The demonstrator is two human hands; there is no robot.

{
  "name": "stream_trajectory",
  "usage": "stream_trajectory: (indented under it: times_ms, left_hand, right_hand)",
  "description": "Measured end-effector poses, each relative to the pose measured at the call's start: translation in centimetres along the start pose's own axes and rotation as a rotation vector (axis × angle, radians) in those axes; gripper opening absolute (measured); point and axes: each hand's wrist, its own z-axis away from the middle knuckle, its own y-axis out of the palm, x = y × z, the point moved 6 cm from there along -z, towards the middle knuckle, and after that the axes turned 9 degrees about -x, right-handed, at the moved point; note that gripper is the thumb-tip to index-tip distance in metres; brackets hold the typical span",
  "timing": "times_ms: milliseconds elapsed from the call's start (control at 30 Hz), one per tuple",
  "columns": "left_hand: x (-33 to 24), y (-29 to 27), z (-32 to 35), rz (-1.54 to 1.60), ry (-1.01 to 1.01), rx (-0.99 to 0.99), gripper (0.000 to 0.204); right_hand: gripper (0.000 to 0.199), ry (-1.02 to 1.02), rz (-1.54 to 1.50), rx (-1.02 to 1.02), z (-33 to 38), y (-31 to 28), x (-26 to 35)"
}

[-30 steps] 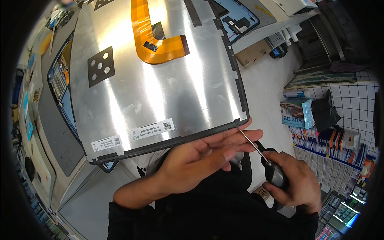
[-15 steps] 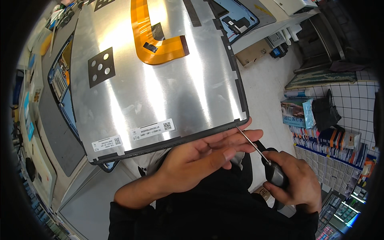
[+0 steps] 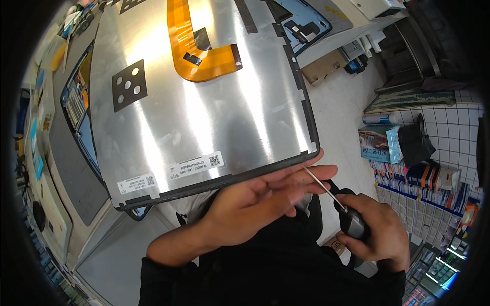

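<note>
A silver metal-backed display panel with a dark frame lies in front of me, an orange ribbon cable curving over its far part. Along the panel's near edge, toward the right corner, my left hand is open, its fingers stretched out and the index finger against the edge. My right hand is closed round the dark handle of a screwdriver. Its thin metal shaft slants up and left across my left fingers, with the tip at the panel's edge near the right corner.
Under the panel, an opened device with a blue frame shows on the left, on a grey mat. Another opened blue device part lies at the far right. A white grid rack holding packages stands to the right.
The screwdriver's tip has slid slightly down and right along its slant, with my right hand barely shifting. The panel and my left hand stay nearly in place.
</note>
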Motion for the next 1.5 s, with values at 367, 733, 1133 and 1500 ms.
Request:
stream_trajectory:
  times_ms: [367, 733, 1133, 1500]
  left_hand:
    - [0.4, 0.0, -0.7, -0.071, 0.106, -0.038, 0.044]
    - [0.1, -0.3, -0.4, -0.07, 0.027, -0.11, 0.044]
    - [0.2, -0.2, -0.6, -0.082, 0.002, -0.109, 0.045]
    - [0.1, -0.3, -0.6, -0.094, 0.028, -0.11, 0.045]
  right_hand:
    - [0.061, -0.052, -0.034, -0.051, 0.1, -0.1, -0.4]
    - [0.062, -0.05, 0.043, -0.005, -0.5, -0.1, 0.4]
    - [0.06, 0.057, 0.058, 0.0, -0.3, -0.3, 0.4]
    - [0.06, -0.054, 0.052, 0.021, -0.6, -0.3, 0.7]
